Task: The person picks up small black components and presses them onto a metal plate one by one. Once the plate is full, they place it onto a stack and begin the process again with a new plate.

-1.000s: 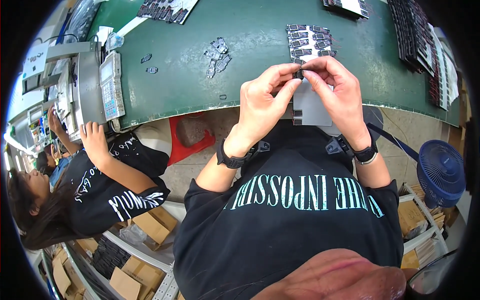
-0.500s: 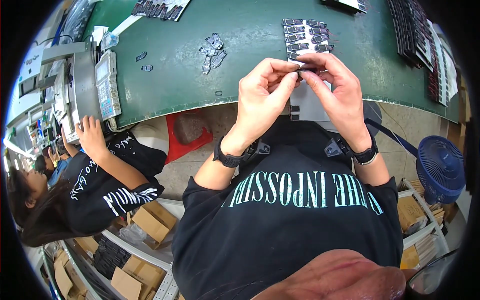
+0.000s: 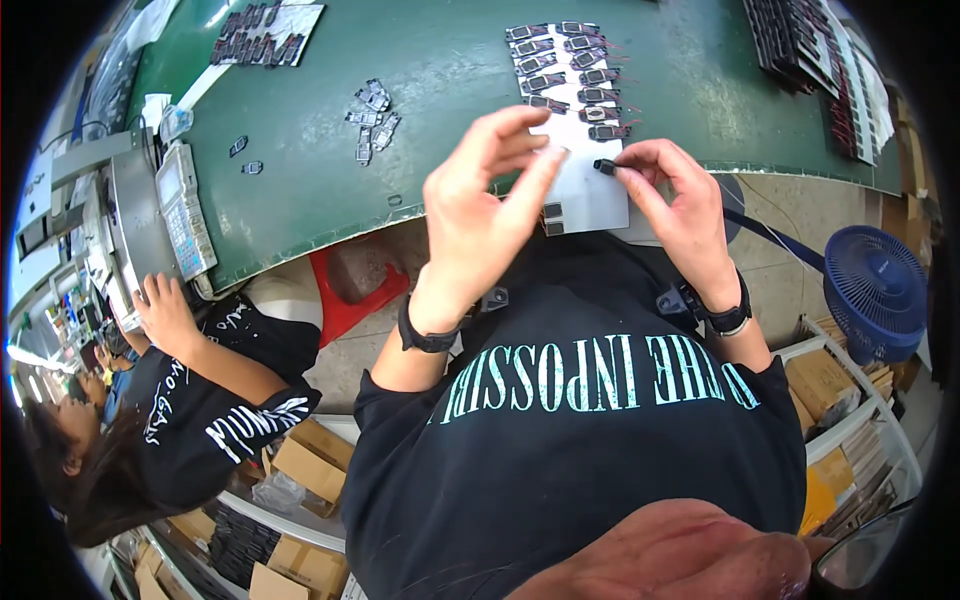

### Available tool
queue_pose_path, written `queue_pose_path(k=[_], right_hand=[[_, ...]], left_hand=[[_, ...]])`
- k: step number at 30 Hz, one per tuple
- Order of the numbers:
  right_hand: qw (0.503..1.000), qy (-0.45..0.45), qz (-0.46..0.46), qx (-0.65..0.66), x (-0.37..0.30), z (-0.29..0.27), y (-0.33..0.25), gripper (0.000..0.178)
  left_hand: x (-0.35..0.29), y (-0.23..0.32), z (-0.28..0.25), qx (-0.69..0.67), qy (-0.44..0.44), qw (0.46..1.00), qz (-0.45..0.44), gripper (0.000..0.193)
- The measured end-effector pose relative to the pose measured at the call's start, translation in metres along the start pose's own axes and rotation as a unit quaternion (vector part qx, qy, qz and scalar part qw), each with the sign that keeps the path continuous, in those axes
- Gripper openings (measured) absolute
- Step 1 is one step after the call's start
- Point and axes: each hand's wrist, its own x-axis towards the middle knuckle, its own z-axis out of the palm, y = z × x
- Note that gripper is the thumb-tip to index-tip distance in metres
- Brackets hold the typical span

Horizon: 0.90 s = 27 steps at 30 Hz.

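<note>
small black part (image 3: 604,166) | pinched at fingertips, above white sheet (image 3: 590,190) | sheet's far end rowed with dark parts

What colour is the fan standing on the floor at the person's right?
Blue: the fan has a blue grille, seen in the head view, the only one.

Green-topped curved counter (image 3: 420,215) is the landmark, spanning the upper frame. Below its edge: tan tiled floor (image 3: 800,215) and a red plastic stool (image 3: 355,290). Right of it, a round blue floor fan (image 3: 880,290). Below the fan, white wire shelving with brown cardboard boxes (image 3: 830,385). More cardboard boxes (image 3: 305,465) lower left. Bright, even light.
</note>
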Motion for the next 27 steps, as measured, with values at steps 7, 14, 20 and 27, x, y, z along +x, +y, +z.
queue_pose_path(k=[7,14,20,27], right_hand=[[0.989,0.063,-0.083,-0.106,0.001,0.000,0.013,0.013],[0.952,0.141,-0.153,-0.224,-0.037,0.000,0.017,0.016],[0.939,0.097,-0.249,-0.216,-0.095,0.019,0.027,0.027],[0.936,-0.099,-0.280,-0.190,-0.112,0.044,0.044,0.034]], left_hand=[[-0.005,-0.004,0.000,-0.025,0.024,0.998,0.045,0.019],[-0.047,-0.012,-0.006,-0.008,0.079,0.996,0.039,0.014],[-0.090,-0.038,-0.037,0.061,0.177,0.980,0.063,0.011],[-0.111,-0.064,-0.069,0.349,0.191,0.910,0.115,0.012]])
